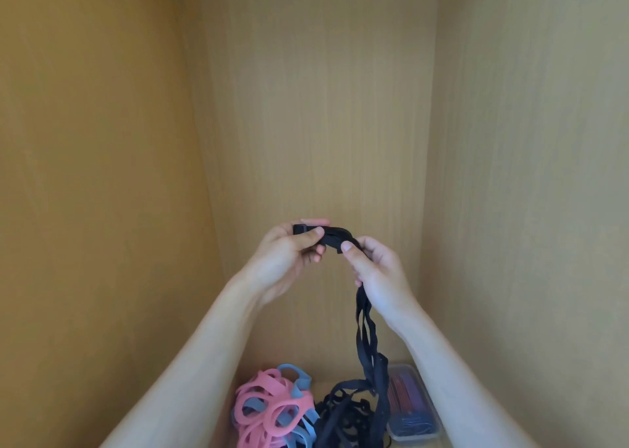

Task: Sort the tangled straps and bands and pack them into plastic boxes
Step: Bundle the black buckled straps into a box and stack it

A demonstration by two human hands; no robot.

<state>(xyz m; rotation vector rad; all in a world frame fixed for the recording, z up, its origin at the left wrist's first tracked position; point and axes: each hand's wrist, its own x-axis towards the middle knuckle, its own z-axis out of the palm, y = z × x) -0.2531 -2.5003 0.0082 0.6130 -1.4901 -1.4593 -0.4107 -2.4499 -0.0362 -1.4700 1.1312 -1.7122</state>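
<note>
Both left hand [289,253] and right hand [377,270] pinch one strap [335,238]. One box [413,410] looks filled; we judge bands [269,410] and tangle [343,417] unsorted.

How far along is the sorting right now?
Done: the plastic box holds red and blue items. In hand: left hand and right hand grip a black strap that hangs into the black tangle. Left: that tangle and the pink and blue bands lie unpacked.
</note>
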